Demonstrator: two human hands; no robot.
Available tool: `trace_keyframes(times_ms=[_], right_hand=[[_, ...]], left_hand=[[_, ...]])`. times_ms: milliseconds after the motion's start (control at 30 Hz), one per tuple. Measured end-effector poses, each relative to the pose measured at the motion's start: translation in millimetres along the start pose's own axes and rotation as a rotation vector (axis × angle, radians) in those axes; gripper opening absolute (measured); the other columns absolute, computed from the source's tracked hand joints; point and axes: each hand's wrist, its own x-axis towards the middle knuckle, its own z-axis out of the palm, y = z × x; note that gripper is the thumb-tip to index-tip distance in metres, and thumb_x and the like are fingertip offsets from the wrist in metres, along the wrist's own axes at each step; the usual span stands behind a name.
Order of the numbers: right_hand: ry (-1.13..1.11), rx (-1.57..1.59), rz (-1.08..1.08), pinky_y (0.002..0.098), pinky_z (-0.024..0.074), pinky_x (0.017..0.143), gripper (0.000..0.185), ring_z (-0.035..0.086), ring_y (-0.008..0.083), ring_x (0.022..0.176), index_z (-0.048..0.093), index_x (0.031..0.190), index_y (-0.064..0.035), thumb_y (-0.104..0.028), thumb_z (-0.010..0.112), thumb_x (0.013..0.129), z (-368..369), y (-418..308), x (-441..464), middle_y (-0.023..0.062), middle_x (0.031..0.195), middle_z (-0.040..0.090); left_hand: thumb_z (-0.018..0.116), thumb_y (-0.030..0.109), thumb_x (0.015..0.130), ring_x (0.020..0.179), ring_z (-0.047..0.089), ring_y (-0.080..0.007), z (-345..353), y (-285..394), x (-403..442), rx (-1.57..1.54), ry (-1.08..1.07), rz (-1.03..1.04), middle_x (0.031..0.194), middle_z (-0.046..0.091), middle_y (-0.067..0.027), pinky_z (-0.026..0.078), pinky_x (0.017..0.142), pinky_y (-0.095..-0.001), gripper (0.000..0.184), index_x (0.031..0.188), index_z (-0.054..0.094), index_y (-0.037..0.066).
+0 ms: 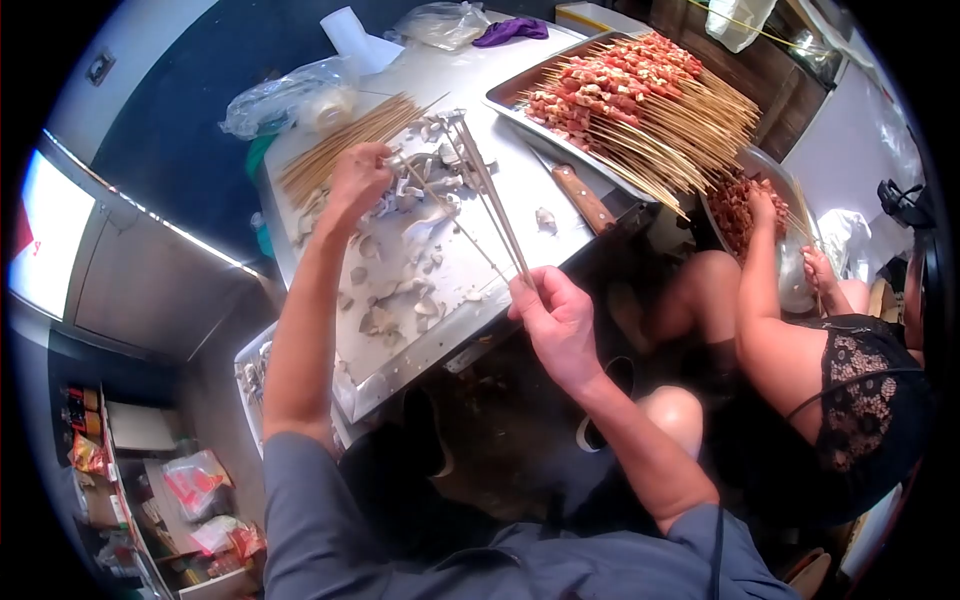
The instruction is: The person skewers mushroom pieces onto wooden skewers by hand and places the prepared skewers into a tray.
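My left hand [360, 182] is closed at the fingertips on the upper end of a thin wooden skewer [455, 222], which slants down toward my right hand. Several long skewers [492, 200] are gripped near their lower ends by my right hand [553, 318]; small greyish pieces show near their upper tips. Pale and grey cut pieces [425, 240] lie scattered over the white tabletop [460, 325] beneath both hands. Beside my left hand, a pile of bare skewers [335, 145] rests on the table.
A metal tray [515, 95] holds loaded meat skewers [630, 85]. A wooden-handled knife [583, 198] lies near the table's right edge. At right, another person's hands [762, 205] are at a bowl of meat [732, 215]. Plastic bags [290, 95] lie at the back left.
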Motion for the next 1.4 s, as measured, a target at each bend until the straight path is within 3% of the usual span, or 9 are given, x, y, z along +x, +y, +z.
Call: trace_keyframes(times_ms=[67,133,233,367,467,633,967,1067,1400], right_hand=[[-0.029,-0.006,0.01,0.0223,0.0412,0.055,0.018,0.05,0.0047,0.06,0.061,0.085,-0.0001,-0.015,0.062,0.095,-1,2,-1,-0.0008,0.064,0.058],[-0.061,-0.009,0.02,0.0223,0.0415,0.056,0.018,0.05,0.0049,0.06,0.06,0.085,0.0001,-0.015,0.062,0.095,0,4,-5,-0.0005,0.065,0.059],[-0.098,-0.013,0.031,0.0228,0.042,0.056,0.017,0.051,0.0055,0.06,0.06,0.085,0.0003,-0.014,0.061,0.095,3,6,-10,0.0,0.065,0.059],[-0.117,0.005,0.022,0.0235,0.0425,0.056,0.016,0.052,0.0061,0.06,0.061,0.085,0.0003,-0.013,0.061,0.094,7,5,-13,0.0004,0.064,0.059],[-0.136,-0.012,0.041,0.0238,0.0425,0.056,0.016,0.052,0.0062,0.06,0.061,0.085,0.0004,-0.013,0.062,0.094,8,4,-17,0.0007,0.064,0.059],[-0.195,-0.071,0.059,0.0209,0.0412,0.059,0.016,0.053,0.005,0.063,0.063,0.087,-0.002,-0.015,0.061,0.096,9,11,-26,-0.0013,0.069,0.06],[-0.17,-0.075,0.03,0.024,0.0416,0.054,0.015,0.05,0.0055,0.058,0.062,0.084,0.0004,-0.013,0.064,0.092,15,17,-27,0.0007,0.062,0.057],[-0.159,-0.075,0.019,0.0238,0.0413,0.054,0.016,0.049,0.0051,0.058,0.062,0.084,0.0001,-0.013,0.064,0.092,13,20,-25,-0.0003,0.061,0.056],[-0.152,-0.058,0.01,0.0231,0.0392,0.052,0.016,0.047,0.0038,0.056,0.062,0.083,-0.0002,-0.013,0.064,0.093,14,22,-26,-0.0018,0.06,0.054]], left_hand=[[0.062,0.012,0.077,0.07,0.065,-0.0253,-7,3,-7,-0.01,0.042,0.043,0.076,0.067,-0.0139,0.051,0.064,-0.0347,0.018,0.089,0.07,0.002],[0.06,0.006,0.084,0.068,0.063,-0.0169,-19,20,-27,-0.539,-0.001,-0.314,0.075,0.067,-0.0083,0.05,0.062,-0.0284,0.014,0.095,0.067,-0.001],[0.06,0.003,0.09,0.068,0.062,-0.0115,-21,30,-64,-0.992,0.086,-0.292,0.082,0.067,-0.0067,0.05,0.061,-0.0232,0.013,0.101,0.064,-0.002],[0.056,-0.003,0.092,0.064,0.061,-0.0136,-28,53,-110,-1.316,0.197,-0.303,0.095,0.068,-0.0123,0.051,0.061,-0.0254,0.02,0.111,0.059,0.002],[0.057,-0.004,0.091,0.067,0.063,-0.0149,-25,59,-127,-1.324,0.31,-0.384,0.098,0.068,-0.0141,0.052,0.063,-0.0262,0.02,0.11,0.058,0.002],[0.057,-0.004,0.089,0.089,0.071,-0.0307,-20,64,-136,-1.41,0.293,-0.331,0.107,0.067,-0.0198,0.059,0.077,-0.0366,0.024,0.113,0.055,0.0],[0.051,0.005,0.098,0.093,0.069,-0.0308,-27,65,-140,-1.696,0.362,-0.402,0.103,0.067,-0.0203,0.057,0.084,-0.0403,0.013,0.108,0.054,0.0],[0.052,0.009,0.098,0.096,0.069,-0.0296,-24,63,-140,-1.688,0.332,-0.367,0.116,0.064,-0.0263,0.057,0.087,-0.0394,0.015,0.11,0.056,0.0],[0.055,0.004,0.095,0.092,0.07,-0.0313,-24,68,-140,-1.545,0.366,-0.316,0.113,0.065,-0.0265,0.058,0.083,-0.0394,0.004,0.099,0.054,0.003]])
